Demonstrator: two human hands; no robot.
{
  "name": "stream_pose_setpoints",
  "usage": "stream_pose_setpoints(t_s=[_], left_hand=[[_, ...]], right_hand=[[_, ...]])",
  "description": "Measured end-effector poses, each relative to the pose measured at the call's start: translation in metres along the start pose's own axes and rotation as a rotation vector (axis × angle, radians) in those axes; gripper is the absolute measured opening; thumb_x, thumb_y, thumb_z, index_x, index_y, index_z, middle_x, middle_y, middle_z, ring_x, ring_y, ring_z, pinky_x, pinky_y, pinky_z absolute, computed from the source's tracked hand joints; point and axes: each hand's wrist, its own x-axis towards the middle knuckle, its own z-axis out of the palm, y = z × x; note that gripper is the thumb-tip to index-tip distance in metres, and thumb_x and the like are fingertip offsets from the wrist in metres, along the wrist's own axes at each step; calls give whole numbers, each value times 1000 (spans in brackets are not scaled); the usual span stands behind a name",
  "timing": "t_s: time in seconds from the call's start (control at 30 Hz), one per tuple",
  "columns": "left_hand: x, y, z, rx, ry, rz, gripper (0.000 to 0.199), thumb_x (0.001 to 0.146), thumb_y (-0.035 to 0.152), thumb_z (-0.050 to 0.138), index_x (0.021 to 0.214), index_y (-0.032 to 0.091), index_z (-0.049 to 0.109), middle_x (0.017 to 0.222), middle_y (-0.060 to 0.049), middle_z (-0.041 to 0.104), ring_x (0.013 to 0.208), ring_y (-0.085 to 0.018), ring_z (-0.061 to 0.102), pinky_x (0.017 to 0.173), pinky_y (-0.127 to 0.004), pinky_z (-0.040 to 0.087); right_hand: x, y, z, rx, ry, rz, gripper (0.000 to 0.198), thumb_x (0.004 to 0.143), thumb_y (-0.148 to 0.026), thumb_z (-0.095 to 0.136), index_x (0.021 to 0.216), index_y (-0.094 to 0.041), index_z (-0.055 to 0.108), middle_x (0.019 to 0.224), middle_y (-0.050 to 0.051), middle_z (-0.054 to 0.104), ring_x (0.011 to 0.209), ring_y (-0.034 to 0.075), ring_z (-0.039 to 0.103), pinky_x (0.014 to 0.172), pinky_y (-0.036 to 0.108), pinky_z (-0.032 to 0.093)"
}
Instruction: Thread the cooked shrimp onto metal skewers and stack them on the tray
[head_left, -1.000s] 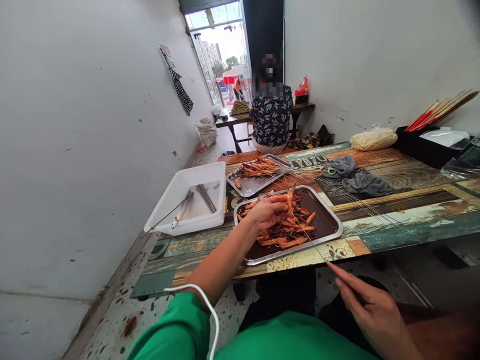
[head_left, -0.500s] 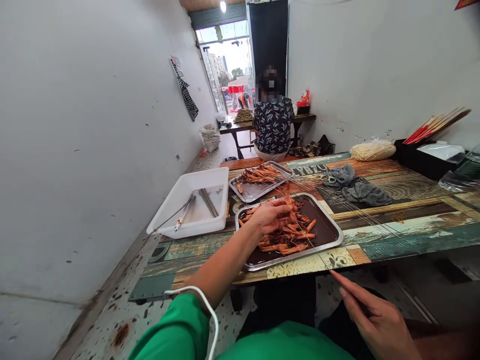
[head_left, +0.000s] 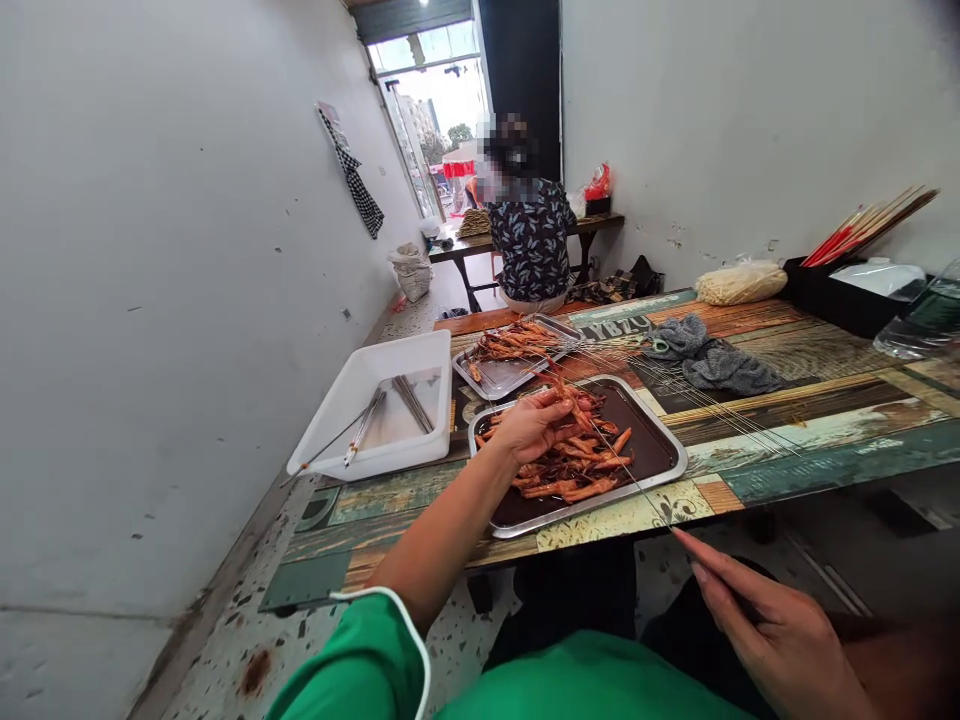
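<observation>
Right hand (head_left: 772,615): positioned just short of the front edge of the table (head_left: 862,440), thumb and forefinger narrowed on the near end of a thin metal skewer (head_left: 634,477). Hold this end squarely; a loose pinch would probably let the shaft roll. The skewer slopes up and away over the front of the near tray (head_left: 678,464). Direct force along the shaft, since a sideways load would likely bend so thin a rod.

Left hand (head_left: 536,425): raised above the near tray, fingers closed on an orange-brown meat piece (head_left: 576,407) at the skewer's far end. The step appears to be threading. The tip is masked by fingers and meat, so its exact path cannot be confirmed; set the fingertips beside that path, never across it. Pierce the thickest section to limit tearing.

More meat pieces (head_left: 574,465) lie heaped in dark liquid below. Work over the tray so that drips fall back.

To the left, a white plastic tub (head_left: 397,458) holds more skewers. Beyond, a far tray (head_left: 510,378) bears another heap, with skewer shafts extending rightward toward a grey cloth (head_left: 727,368).
</observation>
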Motion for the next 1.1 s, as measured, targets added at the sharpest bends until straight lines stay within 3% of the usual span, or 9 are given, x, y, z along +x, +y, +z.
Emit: stream_pose_setpoints(t_s=[0.63, 1.1], left_hand=[[-1, -3, 0, 68, -121, 66, 22, 73, 18, 68, 93, 14, 61, 93, -7, 68, 84, -16, 66, 85, -35, 50], [-3, -3, 4, 96, -110, 80, 24, 69, 20, 71, 90, 14, 62, 87, -6, 68, 83, -17, 66, 84, -33, 50]], right_hand=[[-6, 3, 1, 28, -57, 64, 32, 82, -24, 55, 111, -24, 67, 107, 1, 69, 92, 18, 68, 81, 24, 55], [-4, 4, -1, 13, -65, 29, 31, 82, -27, 54, 110, -25, 68, 105, 1, 69, 89, 19, 69, 80, 26, 55]])
